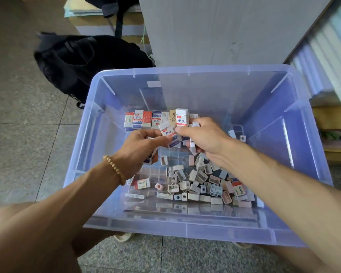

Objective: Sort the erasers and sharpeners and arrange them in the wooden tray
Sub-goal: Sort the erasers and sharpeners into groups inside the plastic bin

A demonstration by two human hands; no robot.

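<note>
Sorting erasers inside the clear bin (83,154).
Your left hand (140,146) and right hand (203,134) both curl around erasers, pinching one (168,132) between them; a sorted row (152,119) stands behind, sharpeners (195,178) lie loose. Next, I judge, seat it in the row.

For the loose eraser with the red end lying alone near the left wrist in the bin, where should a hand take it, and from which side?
Take the red-ended eraser across its two long side faces, coming straight down from above. It lies flat on the bin floor with bare floor around most of it, so there is probably room for fingertips on both long sides.
</note>
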